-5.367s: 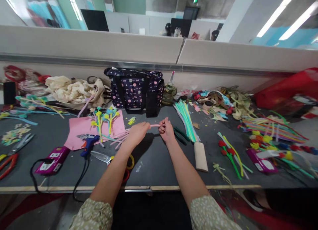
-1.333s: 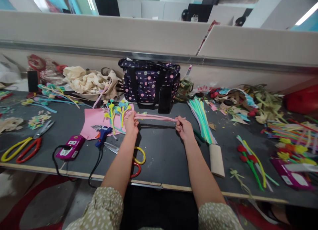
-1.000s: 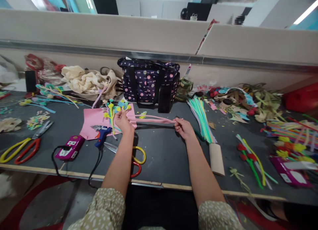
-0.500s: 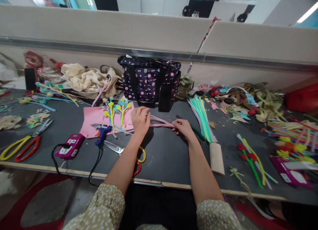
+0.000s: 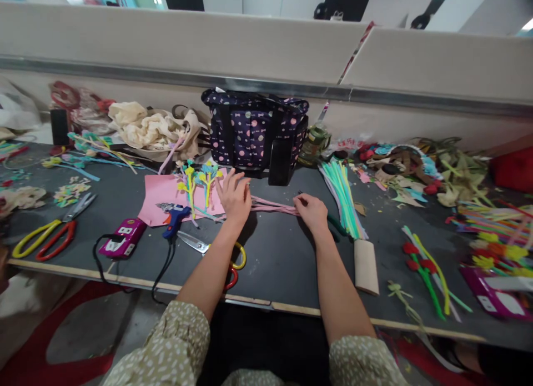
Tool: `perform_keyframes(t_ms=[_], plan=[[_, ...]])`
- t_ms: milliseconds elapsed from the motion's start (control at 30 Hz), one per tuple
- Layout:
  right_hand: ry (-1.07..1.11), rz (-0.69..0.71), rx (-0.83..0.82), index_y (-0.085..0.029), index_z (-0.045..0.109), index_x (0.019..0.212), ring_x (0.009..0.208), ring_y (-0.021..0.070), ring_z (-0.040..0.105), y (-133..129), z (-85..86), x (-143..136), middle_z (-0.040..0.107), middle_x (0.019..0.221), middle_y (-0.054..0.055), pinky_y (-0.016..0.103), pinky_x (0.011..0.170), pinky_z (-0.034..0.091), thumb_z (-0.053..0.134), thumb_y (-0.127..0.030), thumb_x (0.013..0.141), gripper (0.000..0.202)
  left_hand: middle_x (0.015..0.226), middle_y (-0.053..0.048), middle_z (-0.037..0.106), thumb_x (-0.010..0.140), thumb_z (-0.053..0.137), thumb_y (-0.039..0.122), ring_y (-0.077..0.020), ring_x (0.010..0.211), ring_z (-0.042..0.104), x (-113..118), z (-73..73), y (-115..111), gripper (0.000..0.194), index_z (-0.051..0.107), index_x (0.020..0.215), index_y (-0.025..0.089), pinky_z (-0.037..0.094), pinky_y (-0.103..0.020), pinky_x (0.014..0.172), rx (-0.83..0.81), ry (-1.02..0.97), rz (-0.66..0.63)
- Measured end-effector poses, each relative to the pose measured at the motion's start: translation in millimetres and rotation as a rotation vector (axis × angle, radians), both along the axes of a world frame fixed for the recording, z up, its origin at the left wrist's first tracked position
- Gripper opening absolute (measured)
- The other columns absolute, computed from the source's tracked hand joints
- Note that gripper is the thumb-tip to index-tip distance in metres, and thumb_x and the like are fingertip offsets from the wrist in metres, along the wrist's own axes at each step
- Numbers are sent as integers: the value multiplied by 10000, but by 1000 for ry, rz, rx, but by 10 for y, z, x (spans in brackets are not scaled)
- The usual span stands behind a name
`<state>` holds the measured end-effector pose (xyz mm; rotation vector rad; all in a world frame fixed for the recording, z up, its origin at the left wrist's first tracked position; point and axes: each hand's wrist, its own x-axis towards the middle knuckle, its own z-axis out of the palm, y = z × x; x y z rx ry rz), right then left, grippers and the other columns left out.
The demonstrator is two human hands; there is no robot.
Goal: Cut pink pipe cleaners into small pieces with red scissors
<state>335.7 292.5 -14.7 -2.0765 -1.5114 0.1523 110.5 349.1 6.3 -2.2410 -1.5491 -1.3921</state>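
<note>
Several pink pipe cleaners (image 5: 272, 206) stretch between my hands above the dark table. My left hand (image 5: 234, 198) is at their left end, its upper fingers spread and raised; its thumb side is on the stems. My right hand (image 5: 311, 211) pinches their right end between thumb and fingers. Left of my left hand, yellow and blue pipe-cleaner flowers (image 5: 189, 189) lie on a pink sheet (image 5: 156, 191). Under my left forearm are scissors (image 5: 194, 242) with yellow and red handles. Dark green-handled pliers (image 5: 336, 225) lie partly behind my right hand.
A blue glue gun (image 5: 172, 222) and a magenta box (image 5: 125, 237) are at left. A patterned bag (image 5: 254, 130) stands behind a black phone (image 5: 280, 163). Green pipe cleaners (image 5: 343, 200), a cardboard tube (image 5: 366, 266) and red flowers (image 5: 416, 258) lie right.
My left hand's fingers have lifted and spread. The pink stems now lie closer together, and my right hand is closed more tightly at their end. The view has shifted slightly.
</note>
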Motion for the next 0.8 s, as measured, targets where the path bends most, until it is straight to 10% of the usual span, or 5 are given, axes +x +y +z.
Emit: perform_keyframes(t_ms=[167,467,800], plan=[[44,-115,157,-212,717,894,769,205,598,-10,10,32,706,851,69,270,636,355,462,-387,883,310,1280,-75,595,866,497,149,-251,1342,399,-27,6,36,228,634,1030,226,142,-555,1153,0,-21,-32],[217,31,221,-206,726,855,725,202,593,23,-10,136,705,800,61,276,642,408,509,-457,860,333,1111,-64,674,895,522,234,-210,1134,557,220,-245,15,188,652,1029,221,260,-474,1104,-267,315,-544],[52,209,370,-201,707,794,824,211,584,-15,11,-146,693,824,76,322,802,431,491,-399,919,319,933,-85,658,898,531,282,-215,920,559,218,-319,45,193,677,974,182,427,-356,837,-350,347,-556]])
